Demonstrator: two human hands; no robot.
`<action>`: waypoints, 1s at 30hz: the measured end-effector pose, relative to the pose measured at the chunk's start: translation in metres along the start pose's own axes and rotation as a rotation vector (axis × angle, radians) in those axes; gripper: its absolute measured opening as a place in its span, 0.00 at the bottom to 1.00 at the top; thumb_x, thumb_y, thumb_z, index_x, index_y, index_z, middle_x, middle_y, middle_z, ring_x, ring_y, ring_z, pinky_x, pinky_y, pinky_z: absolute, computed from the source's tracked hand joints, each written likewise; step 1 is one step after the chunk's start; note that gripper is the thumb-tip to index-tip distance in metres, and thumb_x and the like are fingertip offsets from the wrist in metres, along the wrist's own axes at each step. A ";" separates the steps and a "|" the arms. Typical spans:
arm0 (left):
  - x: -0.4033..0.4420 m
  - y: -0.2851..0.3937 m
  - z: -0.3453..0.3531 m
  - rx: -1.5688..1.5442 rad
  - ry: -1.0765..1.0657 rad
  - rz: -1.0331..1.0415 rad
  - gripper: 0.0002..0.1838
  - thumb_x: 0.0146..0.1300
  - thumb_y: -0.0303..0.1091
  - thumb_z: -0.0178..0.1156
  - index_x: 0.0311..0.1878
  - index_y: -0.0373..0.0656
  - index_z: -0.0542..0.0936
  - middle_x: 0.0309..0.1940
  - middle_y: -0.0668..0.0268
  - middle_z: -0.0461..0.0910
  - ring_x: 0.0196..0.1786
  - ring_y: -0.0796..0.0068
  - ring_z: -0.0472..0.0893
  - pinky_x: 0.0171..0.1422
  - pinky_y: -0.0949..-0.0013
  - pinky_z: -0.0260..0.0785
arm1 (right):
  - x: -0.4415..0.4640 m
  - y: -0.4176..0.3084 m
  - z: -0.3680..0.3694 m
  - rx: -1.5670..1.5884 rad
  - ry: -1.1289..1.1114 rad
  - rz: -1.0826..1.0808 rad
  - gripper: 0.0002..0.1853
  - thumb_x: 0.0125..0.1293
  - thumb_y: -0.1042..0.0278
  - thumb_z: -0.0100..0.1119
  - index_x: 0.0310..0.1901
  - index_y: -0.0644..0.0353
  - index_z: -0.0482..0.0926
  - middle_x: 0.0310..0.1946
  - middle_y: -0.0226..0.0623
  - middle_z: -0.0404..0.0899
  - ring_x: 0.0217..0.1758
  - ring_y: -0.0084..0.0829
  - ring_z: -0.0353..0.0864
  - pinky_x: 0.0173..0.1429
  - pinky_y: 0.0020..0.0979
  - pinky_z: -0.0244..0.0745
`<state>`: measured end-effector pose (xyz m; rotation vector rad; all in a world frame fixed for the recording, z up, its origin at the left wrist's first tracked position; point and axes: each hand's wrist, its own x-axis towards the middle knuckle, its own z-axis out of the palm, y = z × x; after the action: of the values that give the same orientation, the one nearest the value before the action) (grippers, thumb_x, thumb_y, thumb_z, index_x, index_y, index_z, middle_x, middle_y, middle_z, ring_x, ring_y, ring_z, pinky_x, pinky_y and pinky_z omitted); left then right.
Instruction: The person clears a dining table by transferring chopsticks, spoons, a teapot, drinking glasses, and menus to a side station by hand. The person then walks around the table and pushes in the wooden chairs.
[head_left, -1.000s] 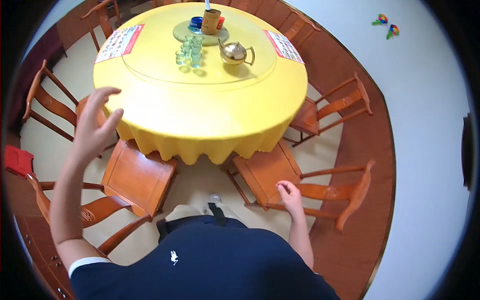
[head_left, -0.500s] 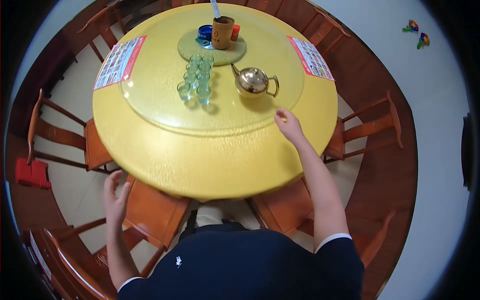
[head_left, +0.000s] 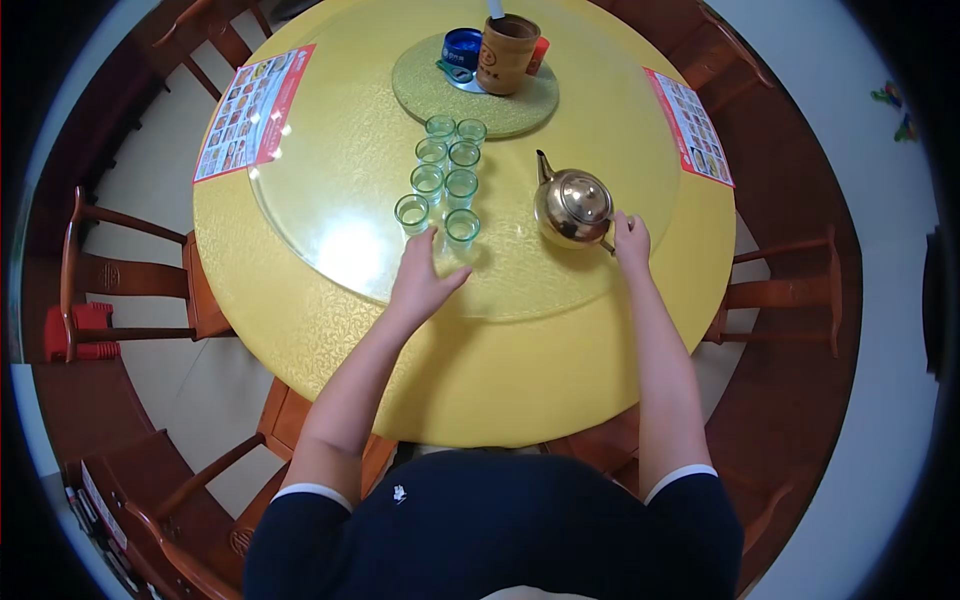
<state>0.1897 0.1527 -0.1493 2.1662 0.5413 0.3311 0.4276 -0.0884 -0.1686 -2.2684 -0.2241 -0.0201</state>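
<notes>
Presently, my right hand point(head_left: 631, 242) is gripping the brass-coloured teapot point(head_left: 573, 208) on the glass turntable point(head_left: 530, 285); my left hand point(head_left: 420, 285), thumb spread wide, is hovering beside green-tinted tumblers point(head_left: 462, 228), risking toppling one by brushing its rim.

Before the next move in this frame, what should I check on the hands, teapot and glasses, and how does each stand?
1. Shiny gold metal teapot upright on the clear glass turntable: ok.
2. Teapot's lid seated: ok.
3. Right hand at the teapot's handle: ok. Grip fully closed: cannot tell.
4. Eight greenish clear glasses upright: ok.
5. Left hand free of the glasses: cannot tell.
</notes>
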 end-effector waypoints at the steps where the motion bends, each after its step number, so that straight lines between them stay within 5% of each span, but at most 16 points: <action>1: 0.007 0.005 0.007 0.042 0.003 -0.014 0.38 0.44 0.41 0.63 0.55 0.33 0.58 0.50 0.47 0.62 0.54 0.54 0.64 0.57 0.63 0.58 | -0.009 -0.009 -0.003 0.053 0.001 0.036 0.19 0.55 0.55 0.51 0.19 0.64 0.66 0.15 0.35 0.68 0.18 0.26 0.66 0.25 0.29 0.65; 15: 0.041 -0.008 0.038 0.043 0.106 -0.116 0.36 0.43 0.40 0.64 0.52 0.31 0.61 0.48 0.49 0.66 0.52 0.55 0.66 0.55 0.64 0.60 | -0.064 -0.034 -0.010 0.189 -0.138 0.086 0.15 0.55 0.61 0.54 0.22 0.64 0.65 0.12 0.38 0.66 0.16 0.26 0.67 0.21 0.29 0.64; 18: 0.040 -0.008 0.038 -0.026 0.119 -0.146 0.34 0.42 0.40 0.65 0.50 0.33 0.64 0.47 0.50 0.68 0.51 0.56 0.68 0.54 0.65 0.61 | -0.064 -0.036 -0.009 0.114 -0.091 -0.085 0.12 0.54 0.62 0.54 0.26 0.62 0.68 0.20 0.40 0.68 0.26 0.31 0.69 0.33 0.32 0.66; 20: 0.038 -0.007 0.036 -0.065 0.115 -0.163 0.34 0.41 0.40 0.65 0.50 0.34 0.64 0.47 0.51 0.68 0.52 0.57 0.68 0.54 0.65 0.61 | -0.067 -0.066 -0.022 -0.263 0.135 -0.645 0.14 0.52 0.60 0.55 0.34 0.62 0.70 0.28 0.40 0.69 0.38 0.36 0.66 0.45 0.36 0.61; 24: 0.025 -0.002 0.040 -0.053 0.170 -0.157 0.34 0.41 0.41 0.66 0.50 0.35 0.64 0.47 0.52 0.68 0.51 0.58 0.69 0.53 0.65 0.62 | -0.054 -0.099 -0.025 -0.407 -0.271 -0.616 0.16 0.51 0.57 0.55 0.38 0.58 0.73 0.32 0.36 0.72 0.43 0.37 0.64 0.49 0.36 0.57; 28: 0.016 0.008 0.037 -0.203 0.211 -0.091 0.34 0.41 0.40 0.66 0.50 0.35 0.64 0.46 0.55 0.69 0.49 0.63 0.70 0.52 0.66 0.63 | -0.045 -0.097 -0.012 -0.396 -0.337 -0.675 0.13 0.51 0.59 0.54 0.34 0.58 0.75 0.30 0.36 0.72 0.41 0.35 0.65 0.49 0.35 0.57; 30: 0.014 0.022 0.031 -0.273 0.195 -0.079 0.34 0.41 0.39 0.66 0.50 0.35 0.64 0.46 0.56 0.68 0.49 0.64 0.70 0.51 0.66 0.64 | -0.047 -0.101 -0.016 -0.209 -0.182 -0.741 0.10 0.51 0.62 0.54 0.31 0.59 0.75 0.29 0.36 0.73 0.36 0.36 0.67 0.46 0.34 0.59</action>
<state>0.2205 0.1270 -0.1498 1.8551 0.6494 0.5439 0.3652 -0.0442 -0.0862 -2.2631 -1.1916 -0.2333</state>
